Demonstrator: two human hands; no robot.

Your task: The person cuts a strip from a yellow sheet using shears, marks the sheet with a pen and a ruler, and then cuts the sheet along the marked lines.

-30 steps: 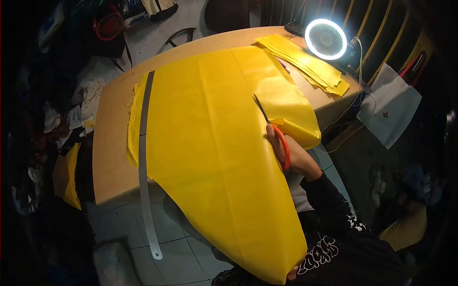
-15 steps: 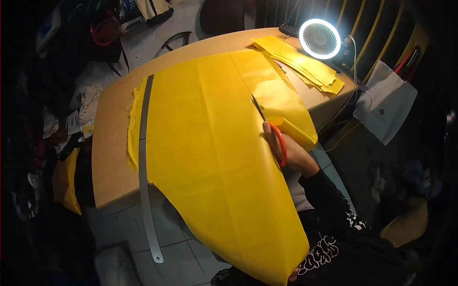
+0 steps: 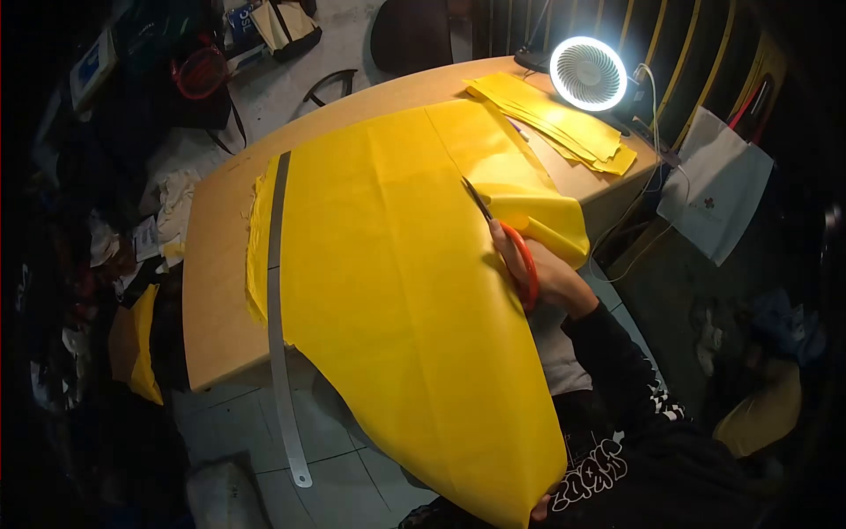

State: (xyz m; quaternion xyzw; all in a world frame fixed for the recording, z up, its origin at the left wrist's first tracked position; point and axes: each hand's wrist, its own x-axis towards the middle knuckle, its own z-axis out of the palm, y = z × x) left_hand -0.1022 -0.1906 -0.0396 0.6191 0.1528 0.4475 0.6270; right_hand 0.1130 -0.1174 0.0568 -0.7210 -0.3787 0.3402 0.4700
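A large yellow sheet (image 3: 388,264) covers much of the wooden table (image 3: 216,282) and hangs over its near edge. My right hand (image 3: 533,264) grips orange-handled scissors (image 3: 529,264), their dark blades lying at a cut line in the sheet. To the right of the blades the sheet curls up in a fold. Only a small part of my left hand (image 3: 541,508) shows, at the sheet's lower corner by the black printed top; it pinches the edge there, with most of it hidden. A long metal ruler (image 3: 277,300) lies along the sheet's left side, its lower end projecting past the table.
Yellow cut pieces (image 3: 564,119) lie at the table's far right, beside a lit ring-shaped fan lamp (image 3: 589,74). A white bag (image 3: 716,189) and cables hang off the right side. A dark chair (image 3: 410,35) stands behind the table. Clutter lies on the floor at left.
The whole view has shifted slightly, with the table and ruler now a little lower and to the right. The yellow fold beside the scissors has changed shape and bulges more to the right.
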